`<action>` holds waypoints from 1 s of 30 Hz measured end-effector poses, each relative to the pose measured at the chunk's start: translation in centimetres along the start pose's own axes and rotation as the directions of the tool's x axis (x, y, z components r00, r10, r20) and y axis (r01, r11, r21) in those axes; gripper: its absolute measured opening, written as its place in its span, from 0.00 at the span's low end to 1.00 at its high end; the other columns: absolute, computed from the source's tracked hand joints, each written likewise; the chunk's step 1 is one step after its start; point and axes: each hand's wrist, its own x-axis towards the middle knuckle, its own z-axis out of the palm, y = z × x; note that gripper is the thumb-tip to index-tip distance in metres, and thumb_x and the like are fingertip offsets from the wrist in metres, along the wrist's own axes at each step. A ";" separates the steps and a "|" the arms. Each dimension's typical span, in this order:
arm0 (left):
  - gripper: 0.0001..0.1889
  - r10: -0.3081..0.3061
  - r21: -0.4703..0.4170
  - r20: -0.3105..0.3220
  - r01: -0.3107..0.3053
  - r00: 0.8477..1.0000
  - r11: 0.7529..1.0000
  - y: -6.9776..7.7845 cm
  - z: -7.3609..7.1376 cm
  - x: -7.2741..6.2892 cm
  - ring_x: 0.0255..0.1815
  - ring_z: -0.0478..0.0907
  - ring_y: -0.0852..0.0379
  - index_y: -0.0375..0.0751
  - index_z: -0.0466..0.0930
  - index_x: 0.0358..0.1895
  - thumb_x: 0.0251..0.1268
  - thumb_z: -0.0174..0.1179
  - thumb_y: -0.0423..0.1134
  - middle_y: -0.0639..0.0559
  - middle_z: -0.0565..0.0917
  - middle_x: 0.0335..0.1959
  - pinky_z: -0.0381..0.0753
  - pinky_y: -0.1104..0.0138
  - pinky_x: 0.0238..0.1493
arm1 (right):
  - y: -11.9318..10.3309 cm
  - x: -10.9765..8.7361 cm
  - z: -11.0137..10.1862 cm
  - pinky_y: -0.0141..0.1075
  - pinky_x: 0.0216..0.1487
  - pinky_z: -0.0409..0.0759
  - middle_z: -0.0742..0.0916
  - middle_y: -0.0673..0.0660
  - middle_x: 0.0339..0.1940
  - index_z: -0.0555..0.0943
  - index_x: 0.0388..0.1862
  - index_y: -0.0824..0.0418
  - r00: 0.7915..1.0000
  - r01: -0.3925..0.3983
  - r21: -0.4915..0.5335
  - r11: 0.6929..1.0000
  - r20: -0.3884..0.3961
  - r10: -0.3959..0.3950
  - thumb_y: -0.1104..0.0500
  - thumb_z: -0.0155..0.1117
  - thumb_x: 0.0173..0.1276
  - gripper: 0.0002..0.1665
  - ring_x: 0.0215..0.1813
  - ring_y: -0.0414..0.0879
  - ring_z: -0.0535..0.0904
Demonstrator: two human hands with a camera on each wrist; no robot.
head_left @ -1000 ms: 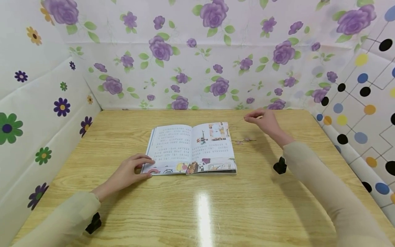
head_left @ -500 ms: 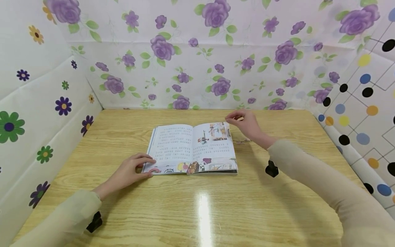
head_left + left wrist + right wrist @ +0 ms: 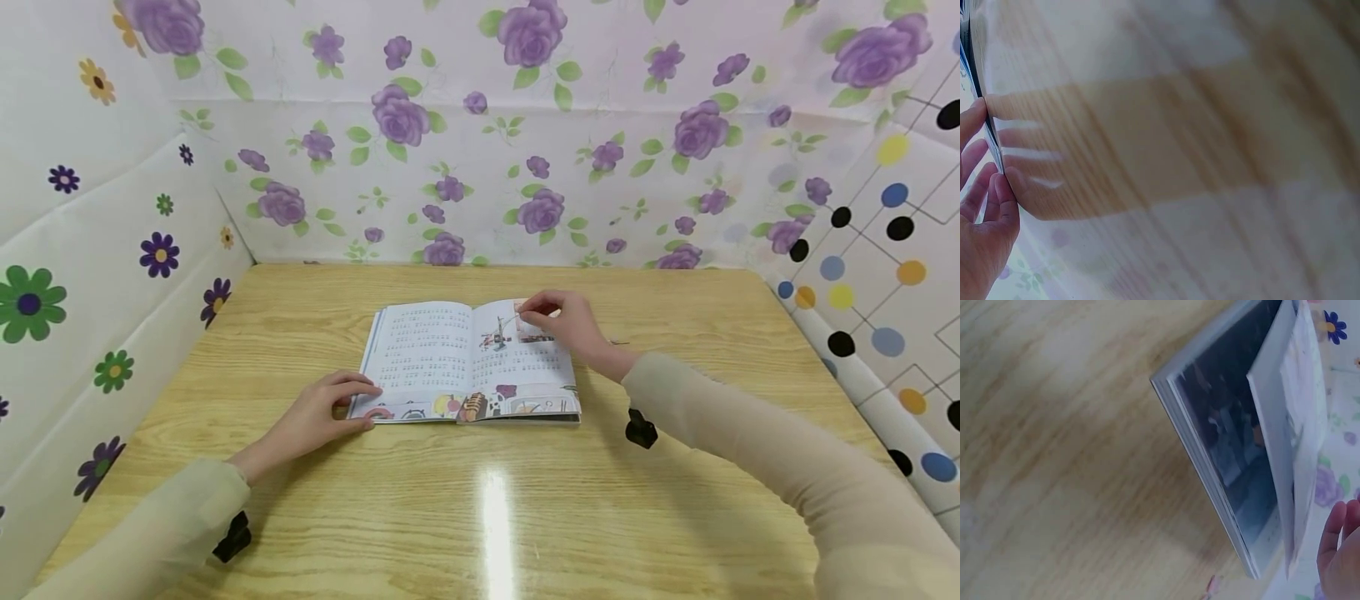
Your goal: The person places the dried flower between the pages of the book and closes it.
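Note:
An open picture book [image 3: 423, 358] lies on the table, printed text on both pages. My left hand [image 3: 318, 417] rests at its lower left corner, fingers on the page edge and thumb at the near edge. Above the upper part of the right page, my right hand [image 3: 566, 321] pinches a thin, pale stem-like piece [image 3: 508, 320], too fine to make out fully. In the right wrist view, part of my right hand [image 3: 1342, 550] shows beyond the raised pages [image 3: 1272, 419]. A small pinkish flower sprig [image 3: 619, 342] on the table is mostly hidden behind my right forearm.
The wooden table [image 3: 420, 508] is shiny and reflects light in front of the book. A rose-patterned cloth [image 3: 465, 133] closes off the back, with patterned sheets at left and right. Black devices [image 3: 641, 428] are strapped at both wrists.
My right hand has moved left, from beside the book to above its right page, carrying the thin piece. My left hand has stayed at the book's corner.

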 end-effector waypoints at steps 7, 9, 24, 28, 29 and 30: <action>0.21 -0.018 -0.012 -0.007 0.018 1.000 1.000 0.0 0.0 0.0 0.46 0.80 0.54 0.48 0.85 0.54 0.55 0.74 0.43 0.47 0.81 0.57 0.80 0.61 0.46 | 0.2 -0.8 1.4 0.30 0.41 0.81 0.89 0.59 0.44 0.87 0.42 0.59 0.998 -0.065 0.051 0.997 0.029 0.063 0.58 0.68 0.68 0.08 0.41 0.47 0.83; 0.21 -0.018 -0.010 -0.008 0.018 1.000 1.000 0.0 0.0 0.0 0.49 0.80 0.53 0.48 0.85 0.53 0.55 0.74 0.43 0.47 0.81 0.57 0.81 0.59 0.47 | 0.4 -0.9 1.7 0.30 0.41 0.81 0.89 0.59 0.44 0.87 0.42 0.59 0.995 -0.090 0.057 0.994 0.037 0.088 0.58 0.68 0.68 0.08 0.41 0.47 0.83; 0.21 -0.028 -0.014 0.010 0.028 1.000 1.000 0.0 0.0 0.0 0.53 0.79 0.51 0.47 0.85 0.54 0.56 0.73 0.43 0.47 0.81 0.57 0.79 0.57 0.49 | 2.2 -1.1 2.3 0.31 0.40 0.79 0.90 0.56 0.41 0.88 0.41 0.58 0.988 -0.092 0.057 0.994 0.131 0.084 0.58 0.68 0.68 0.06 0.39 0.46 0.82; 0.21 -0.034 -0.030 0.011 0.034 0.999 0.999 -0.1 0.0 0.0 0.53 0.80 0.50 0.48 0.85 0.54 0.56 0.73 0.43 0.47 0.81 0.57 0.81 0.56 0.50 | 2.6 -0.8 2.0 0.31 0.40 0.77 0.90 0.57 0.41 0.88 0.40 0.57 0.983 -0.038 0.041 0.998 0.183 0.030 0.60 0.67 0.68 0.05 0.39 0.45 0.81; 0.21 -0.035 -0.030 0.012 0.035 0.999 0.999 -0.1 0.0 0.0 0.53 0.81 0.50 0.48 0.85 0.54 0.56 0.73 0.43 0.47 0.81 0.57 0.81 0.55 0.50 | 2.8 -0.8 1.9 0.30 0.40 0.77 0.90 0.57 0.41 0.88 0.40 0.57 0.980 -0.024 0.039 0.999 0.196 0.016 0.61 0.67 0.68 0.05 0.39 0.45 0.81; 0.21 -0.037 -0.030 0.013 0.037 0.999 0.999 -0.1 0.0 0.0 0.53 0.81 0.50 0.48 0.85 0.54 0.56 0.73 0.43 0.47 0.81 0.57 0.81 0.54 0.51 | 2.8 -0.7 1.8 0.30 0.40 0.77 0.90 0.57 0.42 0.88 0.40 0.57 0.978 -0.009 0.037 0.999 0.209 0.001 0.62 0.66 0.68 0.05 0.38 0.45 0.81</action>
